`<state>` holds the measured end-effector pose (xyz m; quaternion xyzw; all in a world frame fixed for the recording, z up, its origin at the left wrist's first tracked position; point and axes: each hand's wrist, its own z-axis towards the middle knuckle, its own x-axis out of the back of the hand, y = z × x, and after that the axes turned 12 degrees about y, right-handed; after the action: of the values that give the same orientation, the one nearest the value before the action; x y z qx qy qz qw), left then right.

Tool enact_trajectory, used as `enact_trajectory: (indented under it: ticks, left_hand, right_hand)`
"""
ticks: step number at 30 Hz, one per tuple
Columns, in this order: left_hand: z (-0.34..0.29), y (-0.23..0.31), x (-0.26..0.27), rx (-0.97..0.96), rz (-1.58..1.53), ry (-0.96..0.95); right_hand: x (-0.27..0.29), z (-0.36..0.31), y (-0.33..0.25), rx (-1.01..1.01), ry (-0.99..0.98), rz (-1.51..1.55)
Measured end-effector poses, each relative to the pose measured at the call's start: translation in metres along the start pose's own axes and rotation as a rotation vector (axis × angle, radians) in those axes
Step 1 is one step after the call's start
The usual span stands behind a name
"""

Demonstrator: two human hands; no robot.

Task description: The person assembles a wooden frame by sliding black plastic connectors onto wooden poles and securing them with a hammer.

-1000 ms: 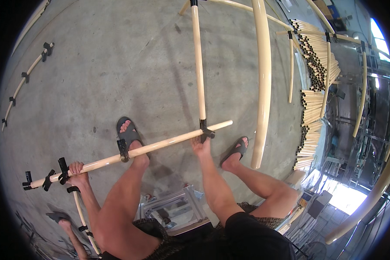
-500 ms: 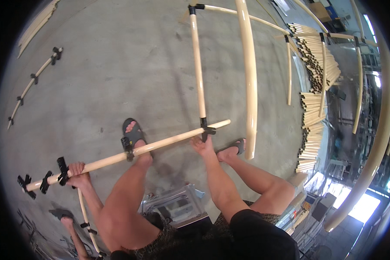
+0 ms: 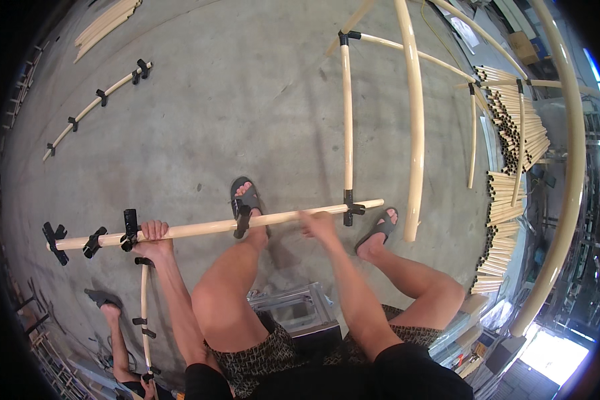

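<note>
A long cream pipe [image 3: 193, 230] runs crosswise in front of my legs, with several black pipe joints [image 3: 129, 228] along its left half. My left hand [image 3: 155, 240] is wrapped round it just right of one of these joints. At the pipe's right part, a black joint [image 3: 353, 208] connects it to another cream pipe [image 3: 347, 120] stretching away from me. My right hand [image 3: 321, 227] is at the crosswise pipe, a little left of that joint. Its fingers are smeared by motion, so their grip cannot be made out.
A big cream pipe frame [image 3: 413, 133] rises on the right. Beyond it lie stacks of cream pipes [image 3: 503, 193]. A jointed pipe [image 3: 87, 110] lies on the concrete floor at far left. Lower left, another person's hand [image 3: 148, 387] is at a jointed pipe [image 3: 144, 307].
My right hand has moved from below the right-hand joint to the left along the pipe. My left hand stays round the pipe. The whole view has shifted, with the scene now further right.
</note>
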<state>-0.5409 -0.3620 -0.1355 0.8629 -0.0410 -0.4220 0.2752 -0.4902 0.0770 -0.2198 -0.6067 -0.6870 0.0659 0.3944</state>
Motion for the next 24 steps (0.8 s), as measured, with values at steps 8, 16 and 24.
enact_trajectory:
  ticks: [8, 16, 24]
  left_hand:
    - [0.002, -0.001, 0.001, -0.02, -0.024, 0.095]
    - [0.002, -0.006, 0.006, -0.078, -0.038, 0.209]
    - [0.048, -0.005, 0.076, 0.007, -0.026, 0.05]
  right_hand:
    - [-0.103, -0.067, -0.102, 0.536, 0.067, -0.191]
    - [-0.115, -0.068, -0.111, 0.48, -0.002, -0.18]
    - [-0.15, -0.07, -0.079, 0.531, 0.127, -0.027]
